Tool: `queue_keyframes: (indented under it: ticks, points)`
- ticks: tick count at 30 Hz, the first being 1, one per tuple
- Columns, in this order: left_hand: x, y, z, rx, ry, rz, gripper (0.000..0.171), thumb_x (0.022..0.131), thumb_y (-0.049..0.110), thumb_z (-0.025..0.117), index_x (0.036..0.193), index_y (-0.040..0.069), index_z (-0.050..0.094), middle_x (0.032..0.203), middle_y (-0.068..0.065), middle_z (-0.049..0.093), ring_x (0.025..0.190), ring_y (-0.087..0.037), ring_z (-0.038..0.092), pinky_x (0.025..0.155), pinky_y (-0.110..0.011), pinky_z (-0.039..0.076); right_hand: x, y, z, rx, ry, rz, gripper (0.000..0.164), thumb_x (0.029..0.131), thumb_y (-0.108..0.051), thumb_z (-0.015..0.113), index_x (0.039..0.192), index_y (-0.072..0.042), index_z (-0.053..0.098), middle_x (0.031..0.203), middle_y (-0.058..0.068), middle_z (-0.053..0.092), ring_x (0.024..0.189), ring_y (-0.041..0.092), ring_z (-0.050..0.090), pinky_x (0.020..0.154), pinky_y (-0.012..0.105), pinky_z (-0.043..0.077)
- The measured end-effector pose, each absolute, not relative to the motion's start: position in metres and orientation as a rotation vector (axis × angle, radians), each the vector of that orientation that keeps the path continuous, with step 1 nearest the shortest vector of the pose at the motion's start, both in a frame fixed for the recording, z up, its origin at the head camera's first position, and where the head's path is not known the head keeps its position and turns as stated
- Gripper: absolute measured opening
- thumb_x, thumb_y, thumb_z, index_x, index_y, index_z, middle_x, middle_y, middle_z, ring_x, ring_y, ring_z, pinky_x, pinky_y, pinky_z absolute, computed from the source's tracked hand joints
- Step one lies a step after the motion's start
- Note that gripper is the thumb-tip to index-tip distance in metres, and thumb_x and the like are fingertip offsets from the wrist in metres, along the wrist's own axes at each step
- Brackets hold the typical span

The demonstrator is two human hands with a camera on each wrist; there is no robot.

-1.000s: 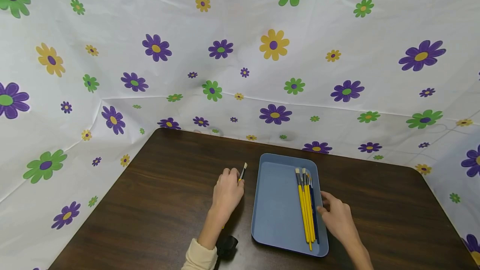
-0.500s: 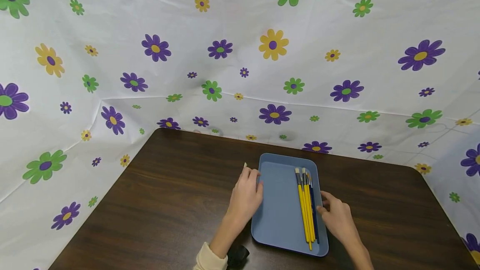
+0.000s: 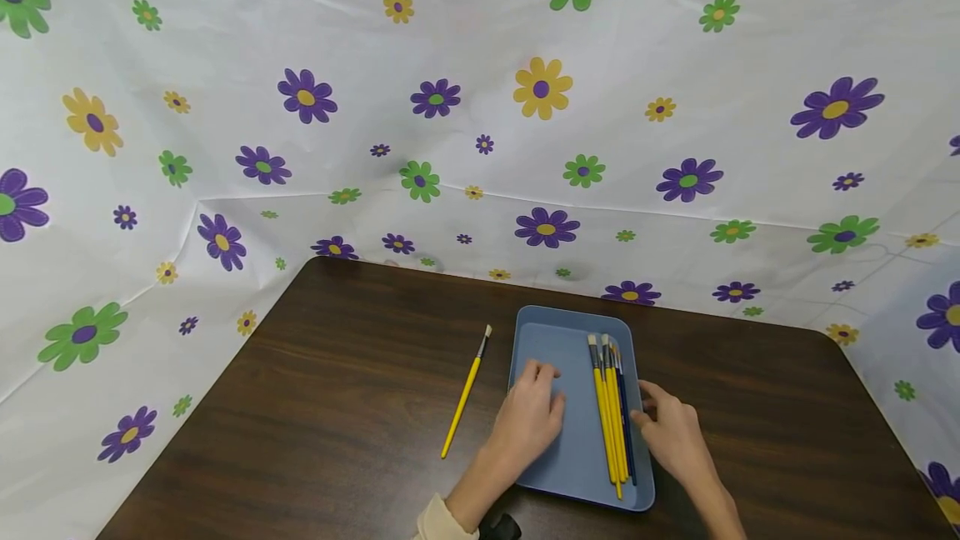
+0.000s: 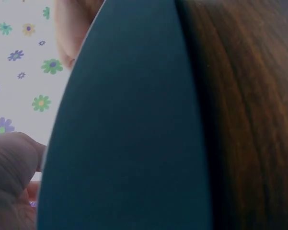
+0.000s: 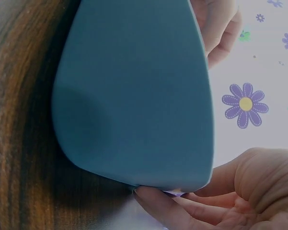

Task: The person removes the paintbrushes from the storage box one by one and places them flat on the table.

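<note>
Left hand is over the left part of the shallow blue-grey rectangular tray, fingers loosely bent, nothing visible in them; can't tell if it touches the tray. Right hand has a narrow pinch on the tray's right wall, with the yellow- and dark-blue-handled paintbrushes lying in the tray just inside that grip. Single yellow-handled paintbrush lies left of the left hand on the dark brown wood-grain table.
</note>
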State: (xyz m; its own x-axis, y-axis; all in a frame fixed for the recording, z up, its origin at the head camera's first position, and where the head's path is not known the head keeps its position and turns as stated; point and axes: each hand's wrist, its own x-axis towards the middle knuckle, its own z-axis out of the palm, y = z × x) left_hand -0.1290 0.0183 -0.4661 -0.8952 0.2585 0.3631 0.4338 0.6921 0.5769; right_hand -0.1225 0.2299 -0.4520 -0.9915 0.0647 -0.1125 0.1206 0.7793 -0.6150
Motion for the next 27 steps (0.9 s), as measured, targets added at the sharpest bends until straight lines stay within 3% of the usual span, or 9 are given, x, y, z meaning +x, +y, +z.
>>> queue_keyframes:
  ticks: [8,27]
  points:
    - [-0.125,0.033,-0.469,-0.57,-2.698,-1.025,0.021,0.095,0.005,0.073,0.114,0.0,0.068,0.106,-0.01,0.06,0.09,-0.021,0.065,0.07,-0.026,0.056,-0.122,0.23,-0.45,0.147,2.88,-1.023,0.047,0.096,0.003,0.064,0.138,0.019,0.05,0.106,0.033,0.068,0.083,0.029,0.066,0.064,0.039,0.053]
    - [-0.12,0.066,-0.477,-0.424,-2.87,-1.023,0.029,0.093,0.015,0.077,0.118,0.001,0.069,0.108,-0.007,0.06,0.096,-0.015,0.062,0.078,-0.026,0.057,-0.121,0.228,-0.451,0.145,2.896,-1.029,0.046,0.095,0.004,0.064,0.136,0.019,0.051,0.105,0.034,0.068,0.082,0.03,0.067,0.062,0.039,0.054]
